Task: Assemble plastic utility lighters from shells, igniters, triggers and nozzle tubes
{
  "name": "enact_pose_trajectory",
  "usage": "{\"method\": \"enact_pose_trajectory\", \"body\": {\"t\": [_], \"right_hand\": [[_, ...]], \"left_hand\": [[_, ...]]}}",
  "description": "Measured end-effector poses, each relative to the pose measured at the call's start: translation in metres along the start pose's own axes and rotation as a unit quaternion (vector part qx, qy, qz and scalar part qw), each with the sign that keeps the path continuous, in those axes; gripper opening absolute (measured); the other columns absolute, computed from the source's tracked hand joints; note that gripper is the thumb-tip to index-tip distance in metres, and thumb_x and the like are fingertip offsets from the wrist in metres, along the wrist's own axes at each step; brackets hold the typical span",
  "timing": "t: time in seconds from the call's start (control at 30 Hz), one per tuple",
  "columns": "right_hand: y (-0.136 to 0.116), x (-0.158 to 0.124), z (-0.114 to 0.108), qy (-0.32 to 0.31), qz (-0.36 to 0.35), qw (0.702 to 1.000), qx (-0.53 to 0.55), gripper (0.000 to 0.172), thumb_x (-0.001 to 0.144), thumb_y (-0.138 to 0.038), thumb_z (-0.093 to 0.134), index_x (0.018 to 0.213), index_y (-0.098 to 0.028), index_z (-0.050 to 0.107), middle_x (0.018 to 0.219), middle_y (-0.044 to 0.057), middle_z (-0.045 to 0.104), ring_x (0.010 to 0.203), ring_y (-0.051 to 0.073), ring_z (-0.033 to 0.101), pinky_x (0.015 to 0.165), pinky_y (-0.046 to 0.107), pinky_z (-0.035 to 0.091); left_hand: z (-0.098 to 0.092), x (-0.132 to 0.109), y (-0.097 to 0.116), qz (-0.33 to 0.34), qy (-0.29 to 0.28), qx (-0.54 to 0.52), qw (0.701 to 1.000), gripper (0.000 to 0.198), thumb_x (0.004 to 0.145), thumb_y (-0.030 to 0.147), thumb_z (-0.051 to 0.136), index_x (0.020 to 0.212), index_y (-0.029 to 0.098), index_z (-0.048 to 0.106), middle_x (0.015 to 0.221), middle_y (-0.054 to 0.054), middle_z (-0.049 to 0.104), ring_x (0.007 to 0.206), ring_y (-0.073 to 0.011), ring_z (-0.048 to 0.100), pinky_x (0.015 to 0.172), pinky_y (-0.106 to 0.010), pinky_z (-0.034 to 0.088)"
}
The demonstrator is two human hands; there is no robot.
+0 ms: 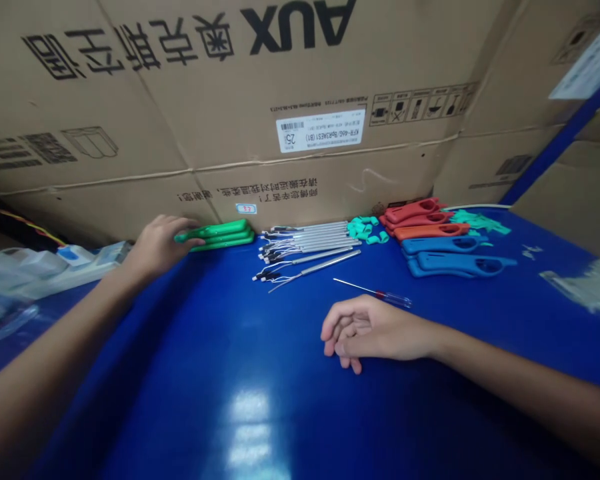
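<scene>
At the back left, my left hand (163,245) has its fingers closed around the left end of a green plastic handle shell (220,230), the top one of a small stack. The rest of the stack lies under and beside it against the cardboard. My right hand (367,330) hovers over or rests on the blue table, fingers loosely curled and apart, with nothing in it. Just beyond it lies a thin screwdriver (393,298) with a clear and red handle. Several metal rods (325,239) with white wires and black-and-white ends lie in a row between the hands.
Teal rings (365,229) sit behind the rods. Red shells (413,212), an orange shell (430,231) and blue shells (460,263) lie at the back right, near teal strips (483,220). A large cardboard sheet (240,87) stands behind. A power strip (97,263) is at left.
</scene>
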State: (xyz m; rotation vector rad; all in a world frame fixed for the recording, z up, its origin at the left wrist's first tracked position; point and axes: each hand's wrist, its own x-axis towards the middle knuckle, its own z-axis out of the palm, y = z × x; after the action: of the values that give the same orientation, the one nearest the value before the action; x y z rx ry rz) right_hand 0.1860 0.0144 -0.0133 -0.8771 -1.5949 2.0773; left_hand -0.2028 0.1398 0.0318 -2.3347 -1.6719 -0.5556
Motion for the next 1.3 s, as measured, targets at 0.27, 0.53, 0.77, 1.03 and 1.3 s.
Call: {"method": "enact_pose_trajectory", "body": {"t": [0.27,0.53,0.77,1.03,1.3], "right_hand": [[-0.007,-0.003,0.006,0.046,-0.057,0.996,-0.049,0.018,0.078,-0.027,0.069,0.087,-0.014,0.059,0.08,0.005,0.068,0.059,0.011,0.065,0.052,0.023,0.054],[-0.057,-0.044,-0.039,0.34,-0.163,0.71,-0.595,0.027,0.088,-0.019,0.049,0.114,-0.018,0.056,0.093,0.009,0.07,0.082,0.022,0.066,0.076,0.035,0.049],[-0.064,-0.074,-0.09,0.358,0.025,0.667,-0.652,0.017,0.077,-0.026,0.059,0.093,-0.02,0.057,0.098,0.014,0.069,0.088,0.033,0.066,0.073,0.043,0.048],[-0.053,-0.077,-0.107,0.315,0.125,0.665,-0.666,0.023,0.063,-0.021,0.066,0.084,-0.024,0.057,0.088,0.01,0.069,0.077,0.029,0.065,0.06,0.037,0.047],[-0.049,-0.074,-0.108,0.309,0.131,0.651,-0.681,0.024,0.063,-0.013,0.062,0.084,-0.022,0.056,0.09,0.01,0.067,0.079,0.029,0.064,0.06,0.035,0.044]], "left_hand": [[0.013,-0.056,0.101,0.227,-0.007,-0.022,0.974,0.025,0.097,0.034,0.048,0.107,0.018,0.064,0.103,-0.01,0.068,0.099,-0.0249,0.059,0.087,-0.039,0.045],[0.022,-0.09,0.146,0.251,-0.022,-0.167,0.953,0.014,0.095,0.022,0.053,0.106,0.021,0.063,0.102,-0.007,0.068,0.097,-0.0215,0.06,0.088,-0.039,0.045],[0.023,-0.089,0.142,0.21,0.006,-0.226,0.951,0.01,0.095,0.017,0.053,0.097,0.018,0.063,0.09,-0.006,0.069,0.086,-0.0184,0.061,0.083,-0.037,0.048],[0.024,-0.089,0.144,0.211,0.006,-0.219,0.953,0.012,0.095,0.018,0.052,0.095,0.018,0.064,0.087,-0.006,0.069,0.083,-0.0186,0.06,0.079,-0.037,0.048],[0.023,-0.089,0.144,0.205,-0.005,-0.217,0.954,0.015,0.096,0.021,0.05,0.093,0.017,0.064,0.087,-0.006,0.069,0.082,-0.0183,0.06,0.08,-0.037,0.048]]}}
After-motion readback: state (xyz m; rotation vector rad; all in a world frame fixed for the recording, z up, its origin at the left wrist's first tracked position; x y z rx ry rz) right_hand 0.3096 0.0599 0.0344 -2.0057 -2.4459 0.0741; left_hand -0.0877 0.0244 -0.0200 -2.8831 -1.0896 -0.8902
